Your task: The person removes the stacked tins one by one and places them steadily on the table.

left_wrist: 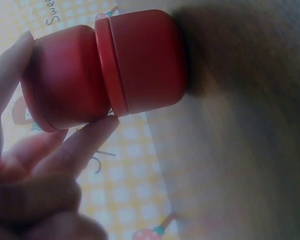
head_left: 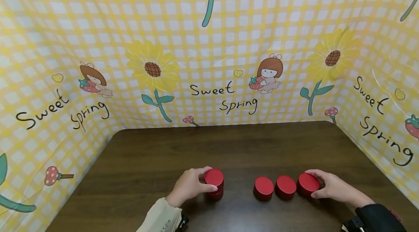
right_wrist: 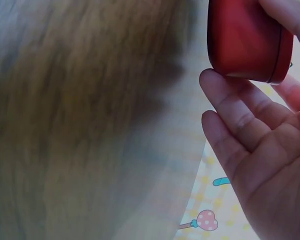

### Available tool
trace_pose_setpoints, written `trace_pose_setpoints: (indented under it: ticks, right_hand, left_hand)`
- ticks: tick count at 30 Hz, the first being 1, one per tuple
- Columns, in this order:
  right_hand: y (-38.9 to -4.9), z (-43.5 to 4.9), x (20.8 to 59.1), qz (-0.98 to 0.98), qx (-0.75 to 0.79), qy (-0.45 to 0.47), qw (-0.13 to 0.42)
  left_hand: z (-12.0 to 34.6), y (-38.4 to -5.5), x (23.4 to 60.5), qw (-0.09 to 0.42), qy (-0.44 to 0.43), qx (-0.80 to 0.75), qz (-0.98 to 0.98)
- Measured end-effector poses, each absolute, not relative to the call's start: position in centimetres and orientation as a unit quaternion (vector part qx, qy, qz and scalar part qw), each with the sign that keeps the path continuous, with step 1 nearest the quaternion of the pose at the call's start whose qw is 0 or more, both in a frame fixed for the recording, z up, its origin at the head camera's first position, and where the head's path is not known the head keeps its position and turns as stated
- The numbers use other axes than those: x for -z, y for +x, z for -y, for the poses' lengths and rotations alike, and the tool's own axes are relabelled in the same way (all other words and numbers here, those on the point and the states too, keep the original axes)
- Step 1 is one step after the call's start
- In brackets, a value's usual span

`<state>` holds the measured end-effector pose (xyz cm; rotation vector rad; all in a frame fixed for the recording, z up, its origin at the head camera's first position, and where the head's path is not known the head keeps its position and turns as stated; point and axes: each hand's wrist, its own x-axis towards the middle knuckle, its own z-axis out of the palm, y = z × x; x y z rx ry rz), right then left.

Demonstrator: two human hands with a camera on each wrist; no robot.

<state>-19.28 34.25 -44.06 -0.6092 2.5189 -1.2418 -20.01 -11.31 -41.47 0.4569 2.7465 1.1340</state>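
Near the middle of the table, my left hand [head_left: 188,187] grips an upper red round tin [head_left: 214,177] between thumb and fingers. Directly beneath it stands a lower red tin [left_wrist: 150,62]; in the left wrist view the upper one sits slightly askew against its lid, a fingertip right at the joint. Over on the right, my right hand [head_left: 334,187] holds another red tin [right_wrist: 245,40] by its sides, thumb and fingers around the lid end. Its rounded base faces the table.
Two more red tins, one on the left [head_left: 263,188] and one on the right [head_left: 286,187], stand in a row beside the right-hand tin. Beneath everything is a dark wooden table [head_left: 157,152]. A yellow checked cloth [head_left: 183,17] with printed flowers encloses the back and sides.
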Motion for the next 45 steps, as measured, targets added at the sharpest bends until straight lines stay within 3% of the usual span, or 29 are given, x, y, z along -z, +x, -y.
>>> trace_pose_setpoints:
  ticks: [45]
  right_hand:
    - [-19.29,-34.1,44.43,-0.86,0.441,-0.201,0.16]
  left_hand:
    - [11.3,-19.86,41.31,0.071,0.144,-0.376,-0.913]
